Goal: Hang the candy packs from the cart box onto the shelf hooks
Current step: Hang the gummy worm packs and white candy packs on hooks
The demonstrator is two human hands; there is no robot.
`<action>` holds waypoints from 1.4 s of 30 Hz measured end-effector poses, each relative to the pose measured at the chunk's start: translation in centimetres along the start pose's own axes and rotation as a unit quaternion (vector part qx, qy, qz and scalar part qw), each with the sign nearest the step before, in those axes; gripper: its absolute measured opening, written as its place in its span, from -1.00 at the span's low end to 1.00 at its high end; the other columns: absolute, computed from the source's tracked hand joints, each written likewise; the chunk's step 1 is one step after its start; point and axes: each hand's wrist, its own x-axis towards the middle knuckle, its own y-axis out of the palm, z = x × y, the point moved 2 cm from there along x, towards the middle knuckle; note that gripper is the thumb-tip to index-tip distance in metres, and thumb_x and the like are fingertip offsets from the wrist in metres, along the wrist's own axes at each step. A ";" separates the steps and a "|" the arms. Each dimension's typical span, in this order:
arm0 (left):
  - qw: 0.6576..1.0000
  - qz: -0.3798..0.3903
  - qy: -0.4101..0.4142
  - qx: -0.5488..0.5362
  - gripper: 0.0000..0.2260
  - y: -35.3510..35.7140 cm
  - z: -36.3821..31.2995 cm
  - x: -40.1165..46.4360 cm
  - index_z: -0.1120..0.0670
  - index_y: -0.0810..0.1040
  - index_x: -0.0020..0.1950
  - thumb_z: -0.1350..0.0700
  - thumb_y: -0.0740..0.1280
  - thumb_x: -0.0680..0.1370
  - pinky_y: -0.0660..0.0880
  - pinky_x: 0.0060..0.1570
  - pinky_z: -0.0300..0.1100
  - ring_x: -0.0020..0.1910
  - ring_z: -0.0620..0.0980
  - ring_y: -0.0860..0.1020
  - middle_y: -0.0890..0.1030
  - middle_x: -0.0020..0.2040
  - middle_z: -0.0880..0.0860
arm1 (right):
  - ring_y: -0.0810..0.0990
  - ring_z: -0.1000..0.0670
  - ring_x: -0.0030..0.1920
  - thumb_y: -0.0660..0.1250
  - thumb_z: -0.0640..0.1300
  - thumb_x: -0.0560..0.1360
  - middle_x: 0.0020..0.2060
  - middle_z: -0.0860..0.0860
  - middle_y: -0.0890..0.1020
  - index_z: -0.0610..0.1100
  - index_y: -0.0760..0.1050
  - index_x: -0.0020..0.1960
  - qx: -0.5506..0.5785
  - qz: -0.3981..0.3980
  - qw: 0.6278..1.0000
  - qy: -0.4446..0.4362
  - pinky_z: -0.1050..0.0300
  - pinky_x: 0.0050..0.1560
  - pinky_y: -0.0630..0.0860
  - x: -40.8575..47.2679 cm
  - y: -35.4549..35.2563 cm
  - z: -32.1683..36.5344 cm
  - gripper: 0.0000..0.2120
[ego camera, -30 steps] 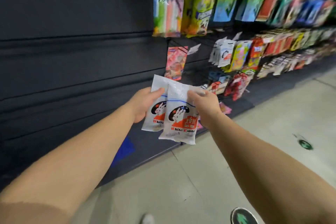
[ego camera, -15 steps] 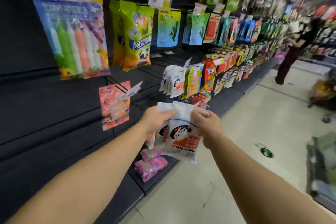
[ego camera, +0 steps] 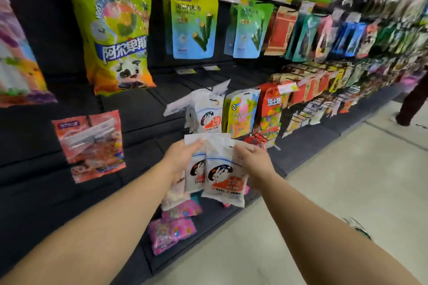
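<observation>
— Report the hands.

— Left hand (ego camera: pixel 183 157) grips the rear white plastic candy pack with rabbit print (ego camera: pixel 194 169) at its top edge, fingers curled round it. Right hand (ego camera: pixel 256 164) pinches the front white rabbit-print pack (ego camera: pixel 225 176) at its upper right corner.

— Position of the packs?

— Both are held overlapping, directly below the matching white rabbit packs hanging on the dark shelf wall (ego camera: pixel 206 109), not touching them. Left of those hanging packs hangs a red-orange clear-window pack (ego camera: pixel 90 146); below the held packs lie pink packs (ego camera: pixel 171 231) on the shelf base.
</observation>
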 end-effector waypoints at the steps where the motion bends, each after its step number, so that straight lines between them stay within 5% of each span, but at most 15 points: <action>1: 1.000 -0.019 -0.007 -0.011 -0.83 0.8 -0.1 0.4 0.05 0.67 0.13 0.03 0.38 0.61 0.52 0.27 0.16 0.13 0.13 0.66 0.70 0.12 0.10 | 0.58 -0.04 -0.14 0.35 -0.03 0.45 -0.21 -0.04 0.60 -0.16 0.50 -0.13 -0.012 0.028 1.000 -0.008 0.08 -0.15 0.57 1.0 -1.0 0.4 -0.81; 4: 0.997 -0.075 -0.014 -0.033 -0.85 2.6 -0.7 1.6 0.06 0.66 0.13 0.07 0.38 0.61 0.55 0.24 0.11 0.09 0.12 0.67 0.71 0.10 0.12 | 0.52 -0.04 -0.20 0.29 -0.08 0.51 -0.27 -0.06 0.55 -0.11 0.48 -0.17 -0.042 0.090 0.995 -0.022 0.12 -0.21 0.49 4.3 -3.6 2.1 -0.88; 7: 0.991 -0.120 -0.026 -0.045 -0.89 3.2 -0.8 2.6 0.05 0.65 0.08 0.06 0.37 0.62 0.61 -0.01 -0.05 -0.02 0.07 0.69 0.72 0.03 0.10 | 0.59 -0.08 -0.14 0.31 -0.08 0.55 -0.19 -0.05 0.63 -0.13 0.53 -0.14 -0.064 0.117 0.991 -0.026 0.08 -0.11 0.56 8.2 -4.3 2.5 -0.85; 10: 0.984 -0.167 -0.037 -0.052 -0.88 2.5 -0.5 3.5 0.08 0.64 0.09 0.07 0.37 0.61 0.59 -0.14 -0.11 -0.09 0.06 0.70 0.73 -0.03 0.10 | 0.48 -0.05 -0.21 0.29 -0.15 0.54 -0.34 -0.01 0.51 -0.07 0.36 -0.33 -0.055 0.151 0.987 -0.018 0.05 -0.12 0.49 10.9 -3.0 2.1 -0.72; 15: 0.973 -0.224 -0.031 -0.042 -0.84 -0.7 0.3 5.7 0.11 0.64 0.13 0.08 0.36 0.62 0.59 -0.04 -0.08 -0.02 0.10 0.69 0.72 0.04 0.13 | 0.38 0.17 -0.55 0.20 -0.23 0.60 -0.55 0.13 0.39 -0.05 0.23 -0.38 -0.045 0.177 0.982 -0.038 0.34 -0.51 0.34 14.0 0.0 3.4 -0.61; 19: 0.972 -0.227 -0.025 -0.051 -0.79 -3.1 0.2 7.8 0.16 0.62 0.22 0.10 0.35 0.63 0.56 -0.12 -0.13 0.01 0.10 0.68 0.70 0.08 0.15 | 0.28 0.10 -0.40 0.23 -0.17 0.57 -0.50 0.16 0.35 0.02 0.28 -0.39 -0.061 0.145 0.986 -0.052 0.25 -0.41 0.23 17.2 2.1 4.5 -0.63; 25: 0.981 -0.184 -0.058 -0.039 -0.81 -3.5 -0.2 10.3 0.14 0.63 0.15 0.07 0.36 0.62 0.57 -0.12 -0.11 0.01 0.13 0.70 0.73 0.03 0.14 | 0.42 0.10 -0.27 0.26 -0.05 0.58 -0.33 0.14 0.49 0.00 0.47 -0.20 -0.059 0.138 0.987 -0.054 0.23 -0.34 0.34 20.6 4.5 6.0 -0.82; 35: 0.977 -0.193 -0.079 -0.031 -0.78 -3.0 0.7 13.6 0.10 0.63 0.17 0.03 0.41 0.58 0.56 0.16 0.01 0.03 0.13 0.69 0.73 0.03 0.11 | 0.27 0.01 -0.33 0.28 -0.17 0.56 -0.45 0.06 0.34 -0.06 0.32 -0.41 -0.045 0.130 0.988 -0.066 0.16 -0.32 0.25 23.4 5.9 6.6 -0.63; 42: 0.974 -0.209 -0.086 -0.024 -0.82 -1.2 1.2 14.0 0.07 0.65 0.11 0.02 0.39 0.59 0.61 0.08 0.07 -0.02 0.15 0.71 0.75 -0.03 0.10 | 0.47 0.00 -0.28 0.32 -0.12 0.55 -0.36 0.03 0.54 -0.05 0.54 -0.31 -0.065 0.155 0.984 -0.060 0.11 -0.21 0.46 25.3 6.7 6.6 -0.75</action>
